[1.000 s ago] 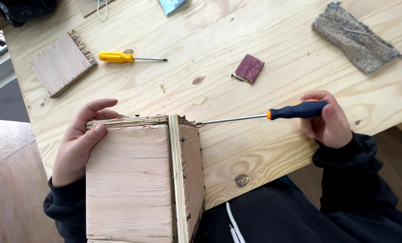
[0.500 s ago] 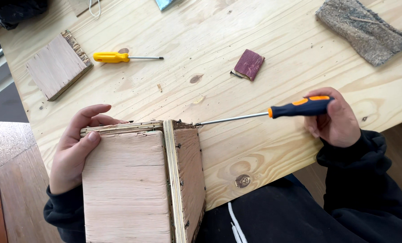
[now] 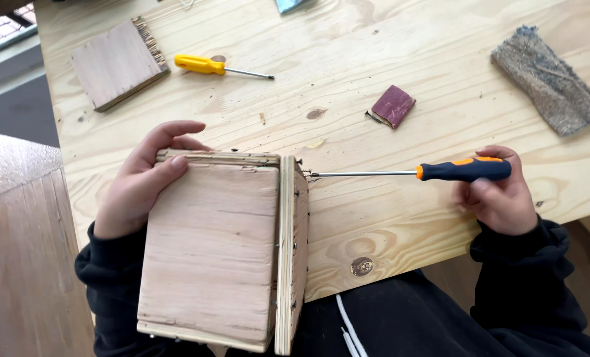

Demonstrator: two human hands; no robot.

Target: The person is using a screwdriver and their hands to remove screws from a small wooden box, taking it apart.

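A plywood box (image 3: 209, 251) rests against the near edge of the pale wooden table (image 3: 374, 218), partly over my lap. My left hand (image 3: 143, 182) grips its top left corner, fingers curled over the upper edge. My right hand (image 3: 496, 195) holds a long screwdriver (image 3: 463, 170) with a black and orange handle. Its thin shaft runs level to the left, and the tip meets a screw near the top of the box's right side panel (image 3: 295, 244).
On the table lie a yellow-handled screwdriver (image 3: 205, 65), a square wooden panel (image 3: 116, 63) at the far left, a small dark red sanding block (image 3: 393, 106) and a grey rough pad (image 3: 549, 79) at the far right. A wooden surface (image 3: 17, 251) sits lower at my left.
The box and my left hand have shifted slightly within the view. The screwdriver shaft has dropped from a slight upward slant to level, its tip still at the box's upper right corner.
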